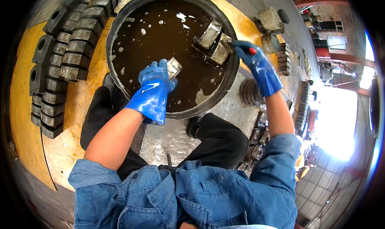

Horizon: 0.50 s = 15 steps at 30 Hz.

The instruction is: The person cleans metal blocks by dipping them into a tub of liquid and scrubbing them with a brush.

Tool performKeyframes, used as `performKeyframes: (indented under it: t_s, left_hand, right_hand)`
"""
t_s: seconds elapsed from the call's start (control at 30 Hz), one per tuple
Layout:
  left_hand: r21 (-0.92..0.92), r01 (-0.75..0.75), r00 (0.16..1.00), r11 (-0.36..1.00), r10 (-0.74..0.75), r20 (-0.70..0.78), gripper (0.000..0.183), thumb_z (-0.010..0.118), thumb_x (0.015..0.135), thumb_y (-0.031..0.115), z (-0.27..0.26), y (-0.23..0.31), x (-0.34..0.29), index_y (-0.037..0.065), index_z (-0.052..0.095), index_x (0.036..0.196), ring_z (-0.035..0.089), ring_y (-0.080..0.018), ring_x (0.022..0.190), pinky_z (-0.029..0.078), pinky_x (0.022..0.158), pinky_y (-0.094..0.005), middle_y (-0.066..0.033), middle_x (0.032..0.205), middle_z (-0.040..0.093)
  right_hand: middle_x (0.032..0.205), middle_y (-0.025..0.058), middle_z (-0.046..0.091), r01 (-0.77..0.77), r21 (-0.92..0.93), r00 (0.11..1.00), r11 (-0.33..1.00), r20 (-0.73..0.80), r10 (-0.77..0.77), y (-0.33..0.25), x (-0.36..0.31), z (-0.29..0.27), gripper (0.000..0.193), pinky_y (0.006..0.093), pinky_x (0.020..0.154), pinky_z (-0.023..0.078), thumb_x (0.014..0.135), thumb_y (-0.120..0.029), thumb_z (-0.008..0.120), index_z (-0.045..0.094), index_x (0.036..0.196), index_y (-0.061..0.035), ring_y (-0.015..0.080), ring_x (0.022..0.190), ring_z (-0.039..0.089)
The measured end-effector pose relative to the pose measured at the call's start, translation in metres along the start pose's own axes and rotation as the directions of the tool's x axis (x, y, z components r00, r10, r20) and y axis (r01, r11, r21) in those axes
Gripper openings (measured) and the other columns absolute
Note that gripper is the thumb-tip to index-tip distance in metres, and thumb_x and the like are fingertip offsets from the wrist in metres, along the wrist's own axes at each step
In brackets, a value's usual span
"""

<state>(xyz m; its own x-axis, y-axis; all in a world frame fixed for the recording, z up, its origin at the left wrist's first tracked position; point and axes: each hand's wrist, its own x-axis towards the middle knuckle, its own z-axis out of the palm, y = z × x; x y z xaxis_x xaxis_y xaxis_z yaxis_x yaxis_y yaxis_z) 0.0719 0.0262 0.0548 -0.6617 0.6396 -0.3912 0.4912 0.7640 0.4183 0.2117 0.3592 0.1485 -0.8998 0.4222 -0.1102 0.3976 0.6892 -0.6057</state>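
Note:
My left hand [154,77], in a wet blue rubber glove, grips a squarish metal block [174,68] over the dark brown liquid in a large round tub [232,22]. The block's shiny end sticks out past my fingers. My right hand [253,60], gloved the same way, is at the tub's right rim with its fingers closed round a slim tool whose red end [252,51] shows; its other end is too small to make out. Just left of that hand, two more metal blocks, one farther [209,34] and one nearer [221,50], stand partly out of the liquid.
Long rows of metal blocks [78,48] line the yellow board [24,108] on the left, beside dark blocks with round holes [41,44]. To the right are a stack of ribbed round parts [250,92], cans [271,43] and scattered metal parts [256,148]. My legs straddle the tub's near side.

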Motion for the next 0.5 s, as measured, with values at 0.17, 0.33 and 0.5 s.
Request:
performKeyframes:
  t_s: [0.17, 0.33, 0.5]
  left_hand:
    - [-0.001, 0.012, 1.0, 1.0, -0.012, -0.011, 0.078, 0.084, 0.081, 0.044, -0.001, 0.001, -0.001, 0.011, 0.053, 0.145, 0.065, -0.0367, 0.124, 0.052, 0.107, -0.0475, -0.0184, 0.133, 0.066]
    - [-0.011, -0.042, 0.999, 0.999, 0.042, -0.018, 0.076, 0.084, 0.081, 0.043, 0.0, 0.008, -0.001, 0.011, 0.055, 0.143, 0.066, -0.0372, 0.121, 0.053, 0.104, -0.0485, -0.0187, 0.131, 0.067]
    - [-0.007, 0.004, 1.0, 1.0, -0.004, 0.026, 0.075, 0.083, 0.082, 0.043, -0.001, -0.001, 0.001, 0.011, 0.054, 0.143, 0.065, -0.0374, 0.125, 0.052, 0.107, -0.0483, -0.0186, 0.134, 0.066]
  right_hand:
    - [0.115, 0.0065, 0.079, 0.08, -0.027, 0.993, 0.996, -0.081, -0.082, 0.018, 0.088, -0.01, 0.031, 0.0318, 0.096, 0.055, 0.101, -0.022, 0.072, 0.075, 0.127, -0.0055, 0.0152, 0.103, 0.07]
    - [0.109, 0.0082, 0.081, -0.075, -0.146, 0.986, 0.987, -0.157, 0.052, 0.044, 0.133, 0.022, 0.032, 0.0328, 0.09, 0.058, 0.093, -0.033, 0.078, 0.079, 0.121, -0.0174, 0.0159, 0.096, 0.075]
    - [0.108, 0.0146, 0.078, 0.223, -0.322, 0.946, 0.92, -0.155, -0.284, -0.004, 0.089, 0.062, 0.025, 0.0418, 0.089, 0.061, 0.09, -0.025, 0.076, 0.08, 0.114, -0.0187, 0.0339, 0.101, 0.076]
